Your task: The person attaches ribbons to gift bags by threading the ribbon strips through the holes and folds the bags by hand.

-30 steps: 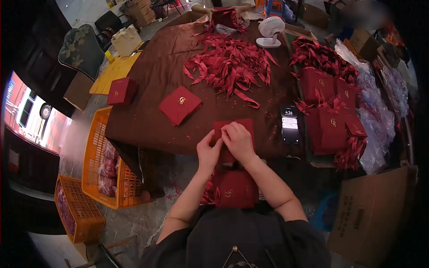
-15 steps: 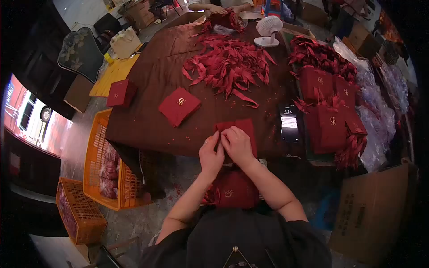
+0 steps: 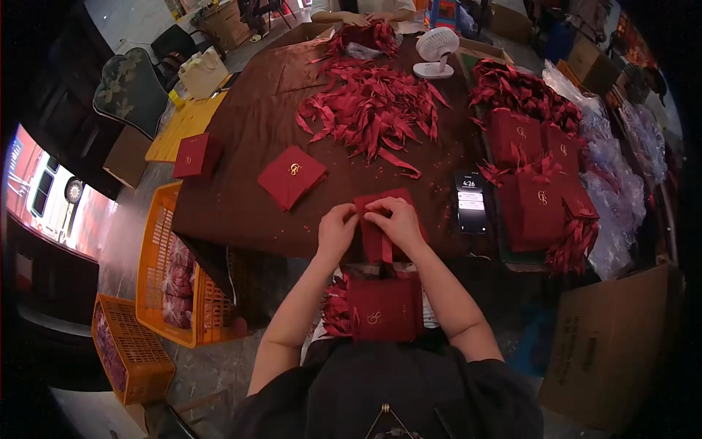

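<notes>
At the table's near edge a dark red paper gift bag lies flat under my hands. My left hand is closed in a pinch at its left side, and my right hand pinches close beside it. A red ribbon runs from between my fingertips down over the table edge; the fingers partly cover where it is gripped. Below, on my lap, rests a red bag with a gold logo, with ribbon ends spilling out at its left.
A heap of red ribbons, a white fan, a red bag and a red box are on the brown-covered table. At right are a phone and stacked bags. Orange crates stand left; another person sits opposite.
My hands have drawn slightly apart and the left wrist has shifted left. The ribbon now shows hanging below my fingers, and more of the lap bag is visible.
</notes>
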The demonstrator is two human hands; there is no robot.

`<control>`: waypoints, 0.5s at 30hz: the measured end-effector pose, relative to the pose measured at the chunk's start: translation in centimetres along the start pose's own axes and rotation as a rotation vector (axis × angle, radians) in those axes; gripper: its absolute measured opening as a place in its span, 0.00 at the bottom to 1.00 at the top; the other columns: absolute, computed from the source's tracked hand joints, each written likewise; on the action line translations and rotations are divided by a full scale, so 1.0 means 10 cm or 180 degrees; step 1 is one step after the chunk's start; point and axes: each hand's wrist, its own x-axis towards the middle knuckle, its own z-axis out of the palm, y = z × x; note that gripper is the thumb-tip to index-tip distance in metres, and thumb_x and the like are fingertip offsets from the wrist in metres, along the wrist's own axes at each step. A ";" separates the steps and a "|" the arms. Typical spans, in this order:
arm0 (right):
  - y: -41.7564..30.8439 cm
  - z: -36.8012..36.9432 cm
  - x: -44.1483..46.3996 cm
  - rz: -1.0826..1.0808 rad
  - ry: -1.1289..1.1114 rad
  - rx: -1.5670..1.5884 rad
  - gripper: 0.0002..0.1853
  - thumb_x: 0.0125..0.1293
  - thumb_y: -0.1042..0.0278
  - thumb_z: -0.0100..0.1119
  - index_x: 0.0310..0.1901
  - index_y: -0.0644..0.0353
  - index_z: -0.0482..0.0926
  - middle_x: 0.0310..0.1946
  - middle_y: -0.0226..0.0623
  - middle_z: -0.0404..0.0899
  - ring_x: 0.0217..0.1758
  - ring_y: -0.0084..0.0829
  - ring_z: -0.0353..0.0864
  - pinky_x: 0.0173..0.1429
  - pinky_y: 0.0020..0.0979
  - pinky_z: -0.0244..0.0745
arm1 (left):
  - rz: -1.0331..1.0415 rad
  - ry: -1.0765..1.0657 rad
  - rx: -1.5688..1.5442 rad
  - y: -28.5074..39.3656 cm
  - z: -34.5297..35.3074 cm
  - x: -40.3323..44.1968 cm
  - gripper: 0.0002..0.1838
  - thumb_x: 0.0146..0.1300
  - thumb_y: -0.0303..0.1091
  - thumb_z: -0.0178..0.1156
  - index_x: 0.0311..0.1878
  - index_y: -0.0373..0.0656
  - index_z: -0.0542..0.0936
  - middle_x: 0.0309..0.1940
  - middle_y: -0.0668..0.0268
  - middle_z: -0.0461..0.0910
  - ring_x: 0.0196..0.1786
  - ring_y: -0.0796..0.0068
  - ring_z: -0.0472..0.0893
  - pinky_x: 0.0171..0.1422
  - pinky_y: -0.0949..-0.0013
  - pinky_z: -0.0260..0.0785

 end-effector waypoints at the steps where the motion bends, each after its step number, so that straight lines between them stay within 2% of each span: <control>1: 0.02 0.00 0.01 0.0014 -0.0093 0.0049 0.14 0.57 0.58 0.73 0.41 0.55 0.88 0.38 0.35 0.84 0.46 0.40 0.80 0.53 0.40 0.76 | 0.0184 0.0244 0.0414 -0.03 0.04 0.03 0.13 0.62 0.30 0.67 0.50 0.38 0.84 0.46 0.53 0.84 0.46 0.57 0.85 0.50 0.62 0.78; 2: 0.05 0.00 0.02 0.0026 -0.0182 0.0097 0.16 0.56 0.58 0.73 0.44 0.55 0.87 0.40 0.36 0.84 0.47 0.41 0.80 0.54 0.40 0.76 | 0.0372 0.0488 0.0825 -0.05 0.08 0.06 0.12 0.62 0.30 0.66 0.49 0.39 0.83 0.47 0.51 0.81 0.47 0.50 0.84 0.51 0.57 0.78; 3: 0.07 0.01 0.03 0.0034 -0.0174 0.0091 0.16 0.56 0.58 0.73 0.44 0.55 0.87 0.40 0.36 0.84 0.47 0.41 0.80 0.54 0.40 0.76 | 0.0377 0.0478 0.0818 0.03 0.09 0.08 0.12 0.62 0.30 0.66 0.49 0.39 0.83 0.47 0.51 0.81 0.47 0.50 0.84 0.51 0.57 0.78; 5: 0.10 0.04 0.03 0.0029 -0.0054 -0.0262 0.18 0.56 0.59 0.74 0.47 0.57 0.86 0.43 0.38 0.83 0.49 0.43 0.79 0.56 0.41 0.76 | 0.0386 0.0619 0.1869 0.26 0.06 0.08 0.09 0.63 0.27 0.62 0.46 0.40 0.81 0.50 0.50 0.76 0.50 0.44 0.80 0.52 0.51 0.77; 6: 0.12 0.05 0.04 0.0033 -0.0059 -0.0267 0.18 0.56 0.59 0.74 0.47 0.57 0.86 0.43 0.38 0.83 0.49 0.43 0.79 0.56 0.41 0.76 | 0.0416 0.0376 0.1890 0.22 0.05 0.11 0.07 0.63 0.25 0.61 0.45 0.40 0.79 0.52 0.49 0.72 0.51 0.45 0.79 0.50 0.51 0.77; 9: 0.20 0.09 0.08 0.0097 0.0094 -0.0287 0.18 0.56 0.59 0.75 0.47 0.57 0.86 0.43 0.37 0.83 0.50 0.43 0.78 0.56 0.41 0.75 | 0.0338 0.0302 0.2215 0.16 0.04 0.14 0.08 0.62 0.24 0.60 0.44 0.40 0.76 0.50 0.50 0.73 0.49 0.46 0.80 0.49 0.51 0.76; 11: 0.25 0.10 0.11 -0.0136 0.0487 -0.0540 0.17 0.54 0.61 0.76 0.43 0.60 0.86 0.36 0.38 0.83 0.40 0.38 0.83 0.45 0.39 0.78 | 0.0400 0.0538 0.2279 0.05 -0.16 0.14 0.08 0.63 0.24 0.60 0.44 0.40 0.75 0.48 0.51 0.74 0.47 0.47 0.80 0.46 0.51 0.75; 15: 0.20 0.13 0.10 -0.0098 0.0527 -0.0644 0.16 0.54 0.60 0.77 0.40 0.59 0.85 0.34 0.37 0.83 0.39 0.39 0.83 0.46 0.40 0.78 | 0.0341 0.0671 0.2031 0.11 -0.51 0.02 0.05 0.64 0.24 0.59 0.41 0.41 0.73 0.46 0.52 0.74 0.44 0.46 0.80 0.44 0.51 0.74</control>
